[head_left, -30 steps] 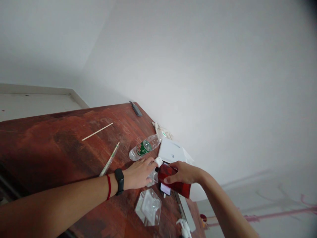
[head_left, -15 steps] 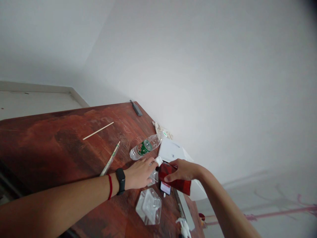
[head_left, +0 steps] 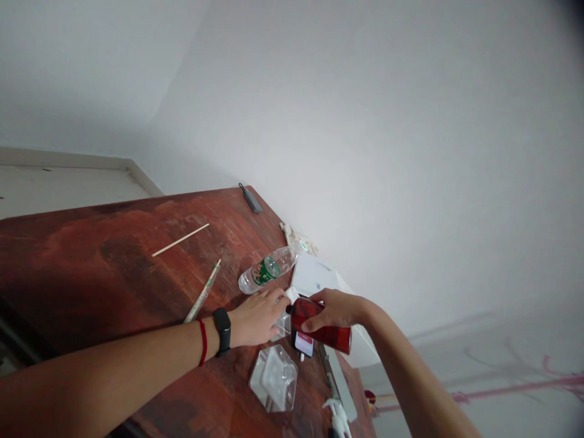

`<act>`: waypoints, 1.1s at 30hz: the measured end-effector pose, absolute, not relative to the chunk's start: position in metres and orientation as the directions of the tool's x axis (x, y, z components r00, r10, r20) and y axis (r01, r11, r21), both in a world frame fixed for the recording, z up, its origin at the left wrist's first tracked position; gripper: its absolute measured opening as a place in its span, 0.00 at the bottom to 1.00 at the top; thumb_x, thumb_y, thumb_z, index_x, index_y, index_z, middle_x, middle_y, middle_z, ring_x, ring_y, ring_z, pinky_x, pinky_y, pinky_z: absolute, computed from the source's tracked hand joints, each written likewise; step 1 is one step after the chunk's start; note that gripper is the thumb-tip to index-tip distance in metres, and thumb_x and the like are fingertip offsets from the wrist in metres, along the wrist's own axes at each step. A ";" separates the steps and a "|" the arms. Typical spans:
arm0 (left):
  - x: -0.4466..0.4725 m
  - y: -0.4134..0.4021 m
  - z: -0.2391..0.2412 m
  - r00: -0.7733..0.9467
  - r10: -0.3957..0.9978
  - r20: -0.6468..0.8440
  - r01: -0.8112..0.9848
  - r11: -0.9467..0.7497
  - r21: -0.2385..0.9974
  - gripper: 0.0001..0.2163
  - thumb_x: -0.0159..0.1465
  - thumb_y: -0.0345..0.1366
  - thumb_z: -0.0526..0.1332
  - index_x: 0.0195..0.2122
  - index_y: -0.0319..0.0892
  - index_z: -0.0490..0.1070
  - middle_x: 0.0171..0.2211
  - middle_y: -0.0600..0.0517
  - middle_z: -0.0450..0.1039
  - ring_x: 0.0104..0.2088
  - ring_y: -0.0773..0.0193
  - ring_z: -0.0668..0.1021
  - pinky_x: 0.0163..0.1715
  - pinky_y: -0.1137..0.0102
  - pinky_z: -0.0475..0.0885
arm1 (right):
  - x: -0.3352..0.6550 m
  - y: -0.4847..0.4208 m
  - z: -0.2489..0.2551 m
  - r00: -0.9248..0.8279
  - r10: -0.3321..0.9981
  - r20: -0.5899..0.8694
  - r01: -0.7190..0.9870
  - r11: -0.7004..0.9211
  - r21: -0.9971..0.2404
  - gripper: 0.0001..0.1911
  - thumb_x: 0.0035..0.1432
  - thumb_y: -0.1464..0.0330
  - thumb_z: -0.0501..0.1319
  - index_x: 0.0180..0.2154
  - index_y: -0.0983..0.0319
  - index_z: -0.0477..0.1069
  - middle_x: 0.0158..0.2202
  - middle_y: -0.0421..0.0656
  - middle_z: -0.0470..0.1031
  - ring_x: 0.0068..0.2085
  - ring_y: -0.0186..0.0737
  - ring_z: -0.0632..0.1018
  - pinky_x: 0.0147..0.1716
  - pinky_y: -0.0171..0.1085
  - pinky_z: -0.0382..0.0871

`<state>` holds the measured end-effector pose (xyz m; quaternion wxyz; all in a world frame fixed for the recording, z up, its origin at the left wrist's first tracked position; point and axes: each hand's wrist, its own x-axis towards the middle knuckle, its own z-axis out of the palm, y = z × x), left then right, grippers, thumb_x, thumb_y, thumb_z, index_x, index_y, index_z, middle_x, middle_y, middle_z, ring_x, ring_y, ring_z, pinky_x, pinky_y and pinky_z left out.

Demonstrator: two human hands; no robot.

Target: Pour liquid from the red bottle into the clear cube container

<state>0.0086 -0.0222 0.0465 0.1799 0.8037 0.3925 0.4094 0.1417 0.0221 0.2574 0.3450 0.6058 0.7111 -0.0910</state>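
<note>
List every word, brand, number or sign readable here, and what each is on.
None can be read for certain.
Green label and cap mark on the clear bottle: too small to read.
Phone screen: lit, too small to read.
White box: faint mark, too blurred to identify.
Red bottle in the right hand: no text visible.

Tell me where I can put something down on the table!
Bare table shows left of the thin stick in the picture, and between that stick and the grey gadget. It's crowded around the left hand and right hand: bottle, clear box, phone and held red container are close.
</note>
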 end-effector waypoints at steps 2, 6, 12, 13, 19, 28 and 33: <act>0.008 -0.023 0.048 0.356 0.781 0.512 0.488 -0.623 0.611 0.30 0.64 0.32 0.74 0.64 0.46 0.64 0.64 0.40 0.68 0.64 0.41 0.75 0.65 0.50 0.71 | 0.142 0.023 0.257 -0.031 0.798 -0.602 0.922 0.255 0.290 0.36 0.43 0.47 0.76 0.50 0.60 0.84 0.45 0.48 0.88 0.48 0.57 0.86 0.42 0.41 0.78; 0.009 -0.024 0.049 0.355 0.788 0.502 0.500 -0.614 0.611 0.30 0.64 0.32 0.75 0.64 0.43 0.65 0.65 0.38 0.68 0.64 0.38 0.74 0.65 0.48 0.71 | 0.142 0.024 0.258 -0.039 0.796 -0.605 0.916 0.270 0.296 0.35 0.43 0.46 0.76 0.48 0.60 0.85 0.43 0.48 0.88 0.46 0.57 0.86 0.40 0.41 0.77; 0.008 -0.024 0.049 0.358 0.789 0.499 0.504 -0.614 0.608 0.31 0.63 0.31 0.75 0.65 0.43 0.64 0.66 0.38 0.68 0.66 0.38 0.73 0.66 0.49 0.70 | 0.142 0.028 0.257 -0.046 0.798 -0.601 0.913 0.278 0.299 0.37 0.40 0.43 0.76 0.47 0.61 0.84 0.41 0.48 0.87 0.44 0.57 0.86 0.37 0.42 0.77; 0.008 -0.024 0.049 0.358 0.789 0.500 0.504 -0.614 0.607 0.31 0.63 0.31 0.75 0.65 0.43 0.64 0.66 0.38 0.68 0.66 0.38 0.73 0.67 0.48 0.70 | 0.142 0.028 0.257 -0.043 0.799 -0.600 0.913 0.276 0.302 0.37 0.40 0.43 0.76 0.46 0.61 0.84 0.41 0.48 0.87 0.43 0.56 0.86 0.37 0.43 0.77; 0.008 -0.023 0.050 0.364 0.784 0.503 0.496 -0.620 0.607 0.31 0.63 0.30 0.75 0.64 0.42 0.64 0.64 0.39 0.69 0.65 0.40 0.74 0.67 0.50 0.70 | 0.141 0.031 0.258 -0.039 0.793 -0.607 0.908 0.282 0.309 0.35 0.40 0.43 0.76 0.45 0.60 0.85 0.40 0.47 0.87 0.42 0.55 0.86 0.37 0.42 0.77; 0.008 -0.024 0.049 0.358 0.784 0.506 0.488 -0.620 0.615 0.30 0.64 0.30 0.74 0.64 0.42 0.65 0.64 0.38 0.69 0.64 0.38 0.74 0.66 0.48 0.71 | 0.138 0.034 0.258 -0.035 0.789 -0.613 0.903 0.288 0.319 0.35 0.39 0.44 0.78 0.44 0.61 0.85 0.38 0.48 0.86 0.42 0.58 0.86 0.38 0.44 0.79; 0.008 -0.024 0.050 0.359 0.778 0.515 0.472 -0.627 0.619 0.27 0.65 0.31 0.73 0.63 0.44 0.65 0.64 0.39 0.69 0.65 0.40 0.73 0.67 0.50 0.69 | 0.136 0.036 0.257 -0.025 0.783 -0.621 0.901 0.286 0.325 0.34 0.40 0.45 0.77 0.43 0.61 0.85 0.37 0.47 0.86 0.40 0.56 0.86 0.37 0.45 0.79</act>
